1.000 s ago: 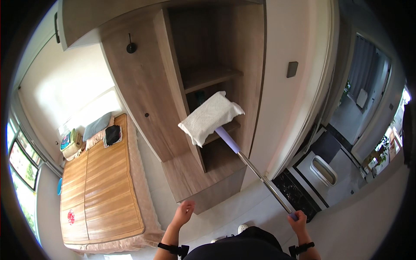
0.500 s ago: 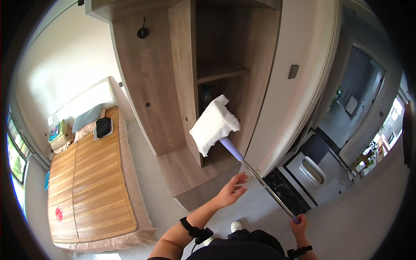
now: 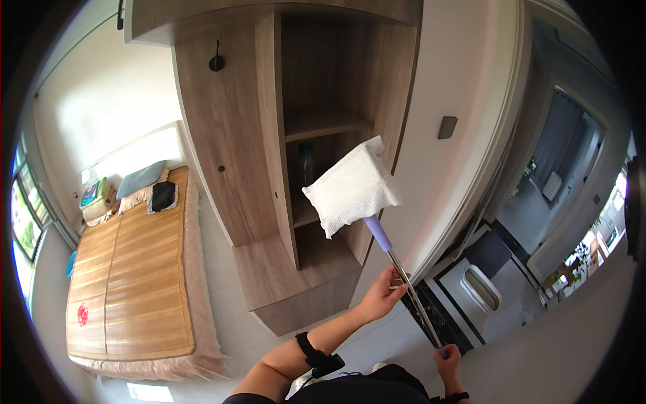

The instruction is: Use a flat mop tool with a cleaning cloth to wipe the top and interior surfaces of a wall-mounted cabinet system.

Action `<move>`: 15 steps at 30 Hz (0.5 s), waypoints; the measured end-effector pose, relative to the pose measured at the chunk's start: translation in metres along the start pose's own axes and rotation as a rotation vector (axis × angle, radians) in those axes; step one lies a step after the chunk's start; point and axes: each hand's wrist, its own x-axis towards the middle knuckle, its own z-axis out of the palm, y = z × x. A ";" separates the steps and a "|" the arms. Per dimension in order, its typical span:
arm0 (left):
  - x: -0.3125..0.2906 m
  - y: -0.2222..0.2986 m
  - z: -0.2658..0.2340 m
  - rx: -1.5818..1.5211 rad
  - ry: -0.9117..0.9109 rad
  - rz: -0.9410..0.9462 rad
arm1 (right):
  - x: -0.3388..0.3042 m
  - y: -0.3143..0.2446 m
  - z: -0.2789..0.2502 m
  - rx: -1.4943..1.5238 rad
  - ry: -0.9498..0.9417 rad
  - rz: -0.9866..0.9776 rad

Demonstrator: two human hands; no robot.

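Note:
A flat mop with a white textured cloth (image 3: 353, 188) over its head is raised in front of the wooden cabinet's shelves. Its pole (image 3: 418, 303), metal with a purple sleeve near the head, slants down toward me at the right. My right hand (image 3: 447, 361) is closed round the purple lower end. Farther up, my left hand (image 3: 383, 296) is beside the metal part. Its fingers are parted and curved, with the tips at the pole; a firm hold does not show. The cloth hides the head beneath it.
The open wooden cabinet (image 3: 282, 286) has shelves and a projecting base ahead. A bed with a tan mat (image 3: 134, 276) stands at the left. On the right, beyond a doorway, a white oblong tub (image 3: 481, 288) sits on the floor near a dark mat (image 3: 496, 253).
The mop head has moved right and a little up across the cabinet. My left hand has come up to the pole, while my right hand, still holding the end, has shifted left.

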 end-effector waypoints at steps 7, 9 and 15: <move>0.067 -0.028 0.056 0.089 0.229 0.051 | 0.087 0.051 -0.039 -0.024 -0.131 -0.058; 0.084 -0.031 0.065 0.051 0.278 0.032 | 0.110 0.055 -0.056 -0.019 -0.266 -0.060; 0.131 -0.016 0.094 -0.010 0.266 0.101 | 0.167 0.097 -0.090 -0.183 -0.730 -0.091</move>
